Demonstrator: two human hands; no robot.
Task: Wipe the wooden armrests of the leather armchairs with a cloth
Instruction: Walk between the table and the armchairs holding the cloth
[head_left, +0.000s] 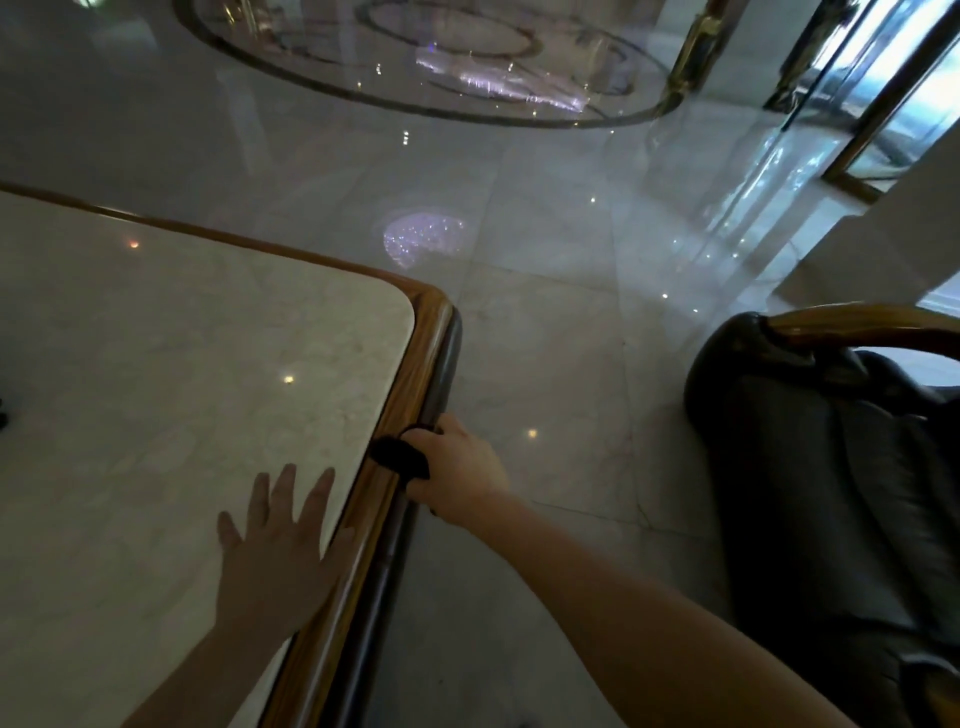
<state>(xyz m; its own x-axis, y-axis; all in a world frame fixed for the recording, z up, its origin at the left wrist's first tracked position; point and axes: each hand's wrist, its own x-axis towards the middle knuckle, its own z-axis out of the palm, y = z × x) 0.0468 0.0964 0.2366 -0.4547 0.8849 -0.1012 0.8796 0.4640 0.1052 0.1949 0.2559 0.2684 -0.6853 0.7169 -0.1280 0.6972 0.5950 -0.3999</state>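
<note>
Oddly, from the head view the work sits at the table (171, 395), not at an armchair: the right hand (457, 470) grips the table's wooden rim (402, 452) partway along its near side, with its fingers closed around a dark cloth (400, 457) that is pressed against the rim's outer face. The left hand (280, 551) lies flat on the pale marble top just inside that rim, with its fingers spread and holding nothing, and seems to brace the body. The leather armchair (810, 499) stands well to the right of the table, across a strip of polished floor (545, 332), and its curved wooden armrest (852, 322) is not touched by either hand. The main risk, as I judge it, is that the armrests stay unwiped while the cloth works on the table. A second risk is that the bunched cloth slips out of the grip as it rounds the rim's corner, since only a small fold shows beyond the fingers. The glossy floor could also be slick during the step over to the chair.
</note>
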